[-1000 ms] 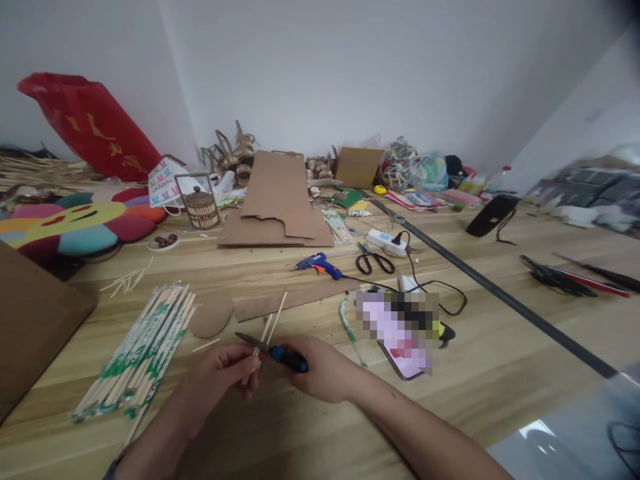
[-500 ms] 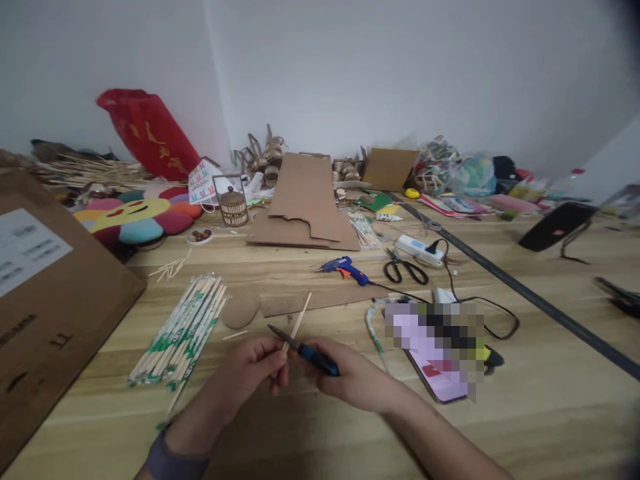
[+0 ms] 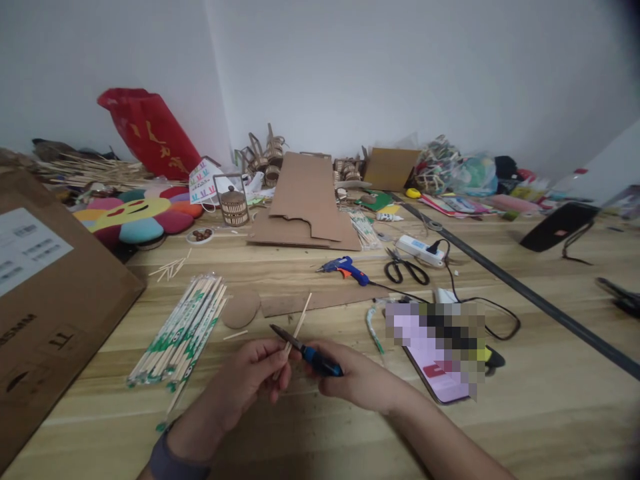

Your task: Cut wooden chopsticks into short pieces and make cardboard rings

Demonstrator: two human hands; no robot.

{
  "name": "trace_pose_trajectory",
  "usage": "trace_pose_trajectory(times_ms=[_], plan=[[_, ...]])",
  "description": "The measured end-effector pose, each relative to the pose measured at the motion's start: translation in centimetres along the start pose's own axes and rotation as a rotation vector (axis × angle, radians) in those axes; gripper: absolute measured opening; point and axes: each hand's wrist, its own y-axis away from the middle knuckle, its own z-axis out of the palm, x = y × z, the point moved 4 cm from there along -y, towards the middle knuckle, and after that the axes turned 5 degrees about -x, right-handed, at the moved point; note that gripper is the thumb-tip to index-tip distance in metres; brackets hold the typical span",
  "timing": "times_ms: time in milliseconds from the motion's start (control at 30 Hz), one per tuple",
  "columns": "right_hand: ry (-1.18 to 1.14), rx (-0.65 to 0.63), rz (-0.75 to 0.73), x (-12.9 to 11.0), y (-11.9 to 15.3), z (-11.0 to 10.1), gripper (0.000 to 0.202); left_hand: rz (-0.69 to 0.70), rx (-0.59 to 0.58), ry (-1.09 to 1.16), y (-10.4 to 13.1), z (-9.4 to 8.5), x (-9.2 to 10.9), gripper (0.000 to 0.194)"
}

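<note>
My left hand [image 3: 263, 367] pinches a thin wooden chopstick [image 3: 303, 313] that points up and away from me. In my right hand [image 3: 345, 377] is a knife [image 3: 320, 360] with a blue and black handle. Its dark blade lies across the chopstick, just above my left fingertips. Left of my hands are a round cardboard disc [image 3: 241, 311], a short cut stick [image 3: 235, 335] and a pile of chopsticks in green-and-white wrappers [image 3: 180, 333]. A long cardboard strip [image 3: 325, 301] lies beyond the blade.
A blue glue gun [image 3: 345, 269], black scissors [image 3: 406, 268], a power strip [image 3: 419, 251] and a phone [image 3: 435, 367] are to the right. A large cardboard box [image 3: 60, 320] stands at left. Cardboard sheets [image 3: 305, 193] and a small stick basket [image 3: 234, 207] stand farther back.
The knife and my right hand have shifted very slightly to the right. Both hands keep their hold, and the chopstick stays almost where it was.
</note>
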Motion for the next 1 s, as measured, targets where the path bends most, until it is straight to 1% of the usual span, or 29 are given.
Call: trace_pose_trajectory(times_ms=[200, 367, 467, 567, 600, 667, 700, 767, 833, 867, 900, 967, 1000], plan=[[0.164, 0.081, -0.069, -0.1, 0.0, 0.5, 0.036, 0.015, -0.017, -0.047, 0.2, -0.1, 0.1, 0.043], [0.208, 0.151, -0.105, -0.3, -0.1, 0.8, 0.037, 0.040, -0.029, -0.082, 0.3, 0.0, 0.3, 0.045], [0.167, 0.149, -0.133, -0.5, -0.2, 0.8, 0.044, 0.067, 0.023, -0.108, 0.4, 0.1, 0.5, 0.044], [0.114, 0.159, -0.203, -0.7, -0.2, 0.8, 0.055, 0.163, 0.084, -0.057, 0.6, 0.0, 1.1, 0.044], [0.102, 0.185, -0.212, -0.6, -0.2, 0.8, 0.054, 0.199, 0.111, -0.027, 0.7, -0.1, 1.3, 0.045], [0.053, 0.267, -0.208, -0.1, -0.2, 0.4, 0.040, 0.236, 0.186, -0.015, 0.8, -0.5, 1.5, 0.045], [0.019, 0.329, -0.214, 0.2, -0.2, 0.1, 0.029, 0.230, 0.221, -0.053, 0.8, -0.7, 1.5, 0.045], [-0.014, 0.486, -0.261, 0.6, 0.0, -0.7, 0.011, 0.182, 0.255, -0.216, 0.7, -0.8, 1.3, 0.043], [0.082, 0.639, -0.343, 0.5, 0.4, -1.6, 0.005, 0.137, 0.251, -0.432, 0.5, -0.5, 1.0, 0.040], [0.172, 0.673, -0.382, 0.2, 0.5, -1.8, 0.005, 0.137, 0.247, -0.534, 0.4, -0.4, 0.8, 0.038], [0.265, 0.665, -0.416, 0.0, 0.6, -1.8, 0.012, 0.155, 0.248, -0.627, 0.3, -0.2, 0.7, 0.036], [0.418, 0.558, -0.453, -0.4, 0.4, -1.3, 0.029, 0.206, 0.258, -0.791, 0.0, 0.2, 0.4, 0.031], [0.481, 0.501, -0.441, -0.4, 0.3, -1.0, 0.034, 0.218, 0.264, -0.866, -0.1, 0.3, 0.1, 0.029]])
